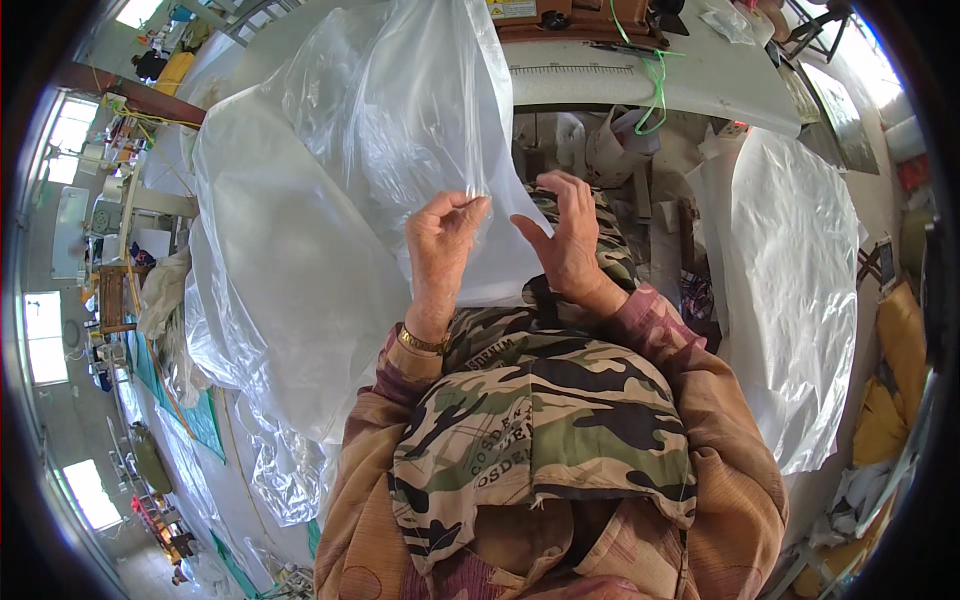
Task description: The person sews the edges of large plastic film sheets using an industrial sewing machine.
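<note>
Landmark = the big clear plastic bag [330, 180], held up in front of the person's chest, draping down and to the left of both hands. Left hand [440, 245] sits at the bag's lower right edge, fingertips pinched closed on a fold of film near its top corner; grip looks light, thumb against forefinger. Right hand [565, 235] is just right of that same edge, open, fingers curled and spread, thumb pointing toward the film; can't tell if it touches the bag, looks just clear of it. Camouflage-print apron [540, 420] hangs below the bag's lower edge, over brown sleeves; gold wristband [422, 343] on the left wrist, under the bag's hem. White sewing-machine table [640, 75] lies above and right of the bag, green cord [655, 85] dangling off it. Second heap of clear plastic [800, 290] well to the bag's right. Risks, my read: film is slick and thin, a two-finger pinch could slip and the whole sheet would slide down left. Layers probably cling by static, so the edge may refuse to separate and the fingers could stretch or tear it. Loose drape could also snag on clutter under the table.
</note>
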{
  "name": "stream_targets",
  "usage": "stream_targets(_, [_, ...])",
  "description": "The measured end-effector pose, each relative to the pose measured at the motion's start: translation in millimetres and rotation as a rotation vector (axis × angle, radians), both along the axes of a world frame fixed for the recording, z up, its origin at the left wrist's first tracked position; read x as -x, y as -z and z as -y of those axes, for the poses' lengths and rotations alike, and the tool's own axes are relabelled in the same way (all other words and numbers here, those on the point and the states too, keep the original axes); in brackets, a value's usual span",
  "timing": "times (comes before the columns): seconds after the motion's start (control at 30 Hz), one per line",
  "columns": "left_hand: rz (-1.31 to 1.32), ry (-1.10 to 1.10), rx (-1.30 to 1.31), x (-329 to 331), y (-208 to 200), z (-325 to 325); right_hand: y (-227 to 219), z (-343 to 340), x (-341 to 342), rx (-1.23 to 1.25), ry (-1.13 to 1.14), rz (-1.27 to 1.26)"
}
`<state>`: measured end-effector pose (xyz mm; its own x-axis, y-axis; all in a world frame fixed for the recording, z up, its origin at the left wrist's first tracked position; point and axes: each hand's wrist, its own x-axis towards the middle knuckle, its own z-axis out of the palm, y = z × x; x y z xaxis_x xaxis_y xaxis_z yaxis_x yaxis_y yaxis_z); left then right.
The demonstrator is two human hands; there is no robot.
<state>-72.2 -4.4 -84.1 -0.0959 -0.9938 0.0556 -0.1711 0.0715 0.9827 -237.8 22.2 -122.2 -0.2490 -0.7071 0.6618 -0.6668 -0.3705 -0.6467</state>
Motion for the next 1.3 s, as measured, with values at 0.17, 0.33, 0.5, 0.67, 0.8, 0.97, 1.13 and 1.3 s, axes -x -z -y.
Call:
stream_targets(0.17, [-0.026, -0.025, 0.041, 6.3, -3.5, -16.6, 42.5, 3.3, 9.8, -0.350, -0.215, -0.096])
stream_targets(0.33, [0.327, -0.127, 0.518, 4.6, -0.1, -20.1, -15.1, -20.1, -2.1, -0.308, -0.645, -0.034])
stream_targets(0.5, [0.380, 0.002, 0.571, 4.7, -10.1, -21.1, -21.1, -26.6, -8.5, -0.169, -0.796, 0.035])
stream_targets(0.67, [0.429, 0.072, 0.524, -3.3, -10.8, -19.3, -18.4, -27.4, -13.2, -0.126, -0.818, 0.017])
stream_targets(0.8, [0.132, 0.122, 0.334, -8.3, -8.7, -16.7, -15.6, -25.3, -16.9, -0.127, -0.853, -0.085])
stream_targets(0.97, [0.011, 0.148, -0.027, -18.3, -16.5, -18.8, -27.4, -16.6, -12.9, -0.037, -0.881, -0.473])
stream_targets(1.13, [0.212, 0.031, 0.143, -35.0, -16.7, -16.7, -24.4, 13.0, 0.3, 0.101, -0.888, -0.193])
stream_targets(1.3, [0.166, -0.124, 0.354, -27.3, -49.4, -33.8, 26.8, 87.0, -62.5, -0.023, -0.121, 0.103])
